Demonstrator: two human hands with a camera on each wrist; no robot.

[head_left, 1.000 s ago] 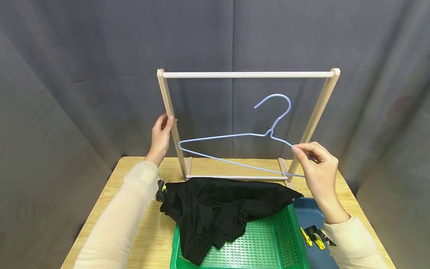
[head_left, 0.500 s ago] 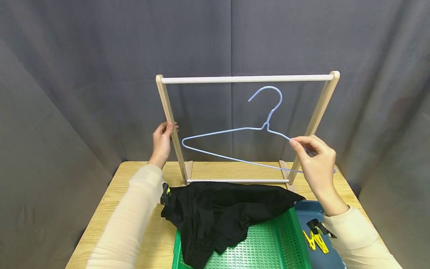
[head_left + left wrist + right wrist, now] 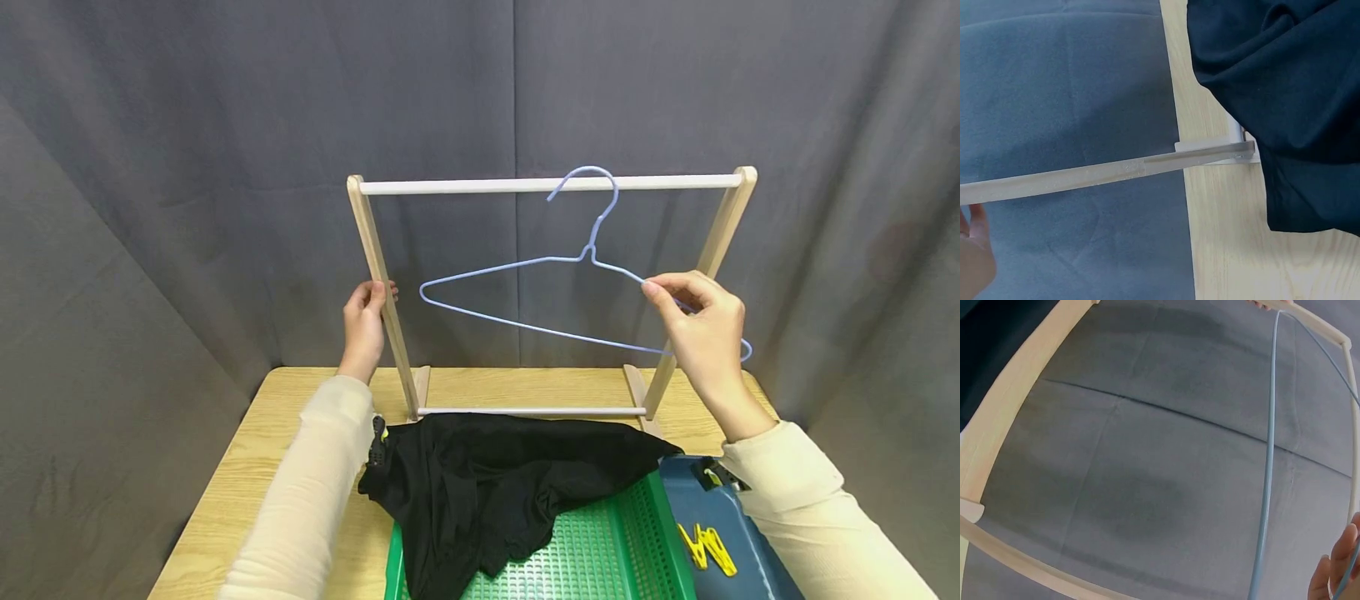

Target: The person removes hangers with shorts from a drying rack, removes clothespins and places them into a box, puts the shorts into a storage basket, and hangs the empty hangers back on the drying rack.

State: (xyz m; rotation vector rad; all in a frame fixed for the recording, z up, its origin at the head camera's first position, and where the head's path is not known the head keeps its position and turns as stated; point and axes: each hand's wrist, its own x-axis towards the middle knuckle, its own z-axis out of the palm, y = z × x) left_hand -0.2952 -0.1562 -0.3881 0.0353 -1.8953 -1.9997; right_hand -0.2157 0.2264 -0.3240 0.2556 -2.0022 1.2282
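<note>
In the head view my right hand (image 3: pixel 707 329) pinches the right shoulder of a light-blue clothes hanger (image 3: pixel 597 227) between thumb and fingers. The hanger's hook points up and overlaps the white top rod (image 3: pixel 465 187) of a small wooden clothes rack. My left hand (image 3: pixel 363 329) grips the rack's left post (image 3: pixel 367 227), thumb in front and fingers behind. In the left wrist view that post (image 3: pixel 1085 177) runs down to its foot on the table. The hanger's long wire (image 3: pixel 1266 487) crosses the right wrist view, with part of the right hand (image 3: pixel 1342 562) at its lower right.
A black garment (image 3: pixel 510 475) drapes over the back of a green perforated basket (image 3: pixel 663 533) in front of the rack. Beside the basket sits a blue tray (image 3: pixel 738 542) with yellow clips (image 3: pixel 716 550) in it. Grey curtains hang behind the wooden table (image 3: pixel 315 467).
My right hand has lifted the hanger, its hook rising from below the top rod to rod height and drifting left. The left hand stays on the post.
</note>
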